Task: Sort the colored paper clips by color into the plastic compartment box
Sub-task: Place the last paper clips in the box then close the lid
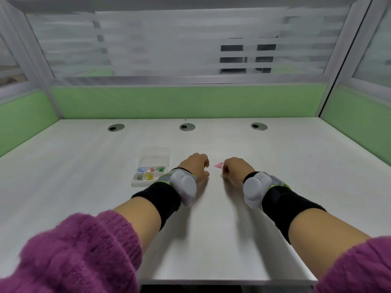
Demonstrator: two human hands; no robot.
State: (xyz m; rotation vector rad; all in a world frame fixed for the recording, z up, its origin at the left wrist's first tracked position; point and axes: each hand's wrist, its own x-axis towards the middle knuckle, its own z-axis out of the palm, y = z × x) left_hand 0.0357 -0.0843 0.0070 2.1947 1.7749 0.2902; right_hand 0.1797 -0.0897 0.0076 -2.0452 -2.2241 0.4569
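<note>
The clear plastic compartment box (135, 182) lies left of centre on the desk, its lid (155, 156) open behind it. Its cells hold a blue clip (141, 170), a red clip (151, 169), a green clip (160, 169), silver clips (138, 177) and yellow clips (149, 176). My left hand (196, 166) rests on the desk just right of the box, fingers loosely curled, nothing seen in it. My right hand (236, 169) has curled fingers whose tips pinch the edge of a pink clip (219, 165). A yellow-green clip (221, 176) lies by its thumb.
The white desk (211, 229) is walled by green partition panels (190, 102) at the back and both sides. Three round cable grommets (187, 126) sit along the far edge. Both wrists carry grey devices on black bands. The desk's front edge runs below my forearms.
</note>
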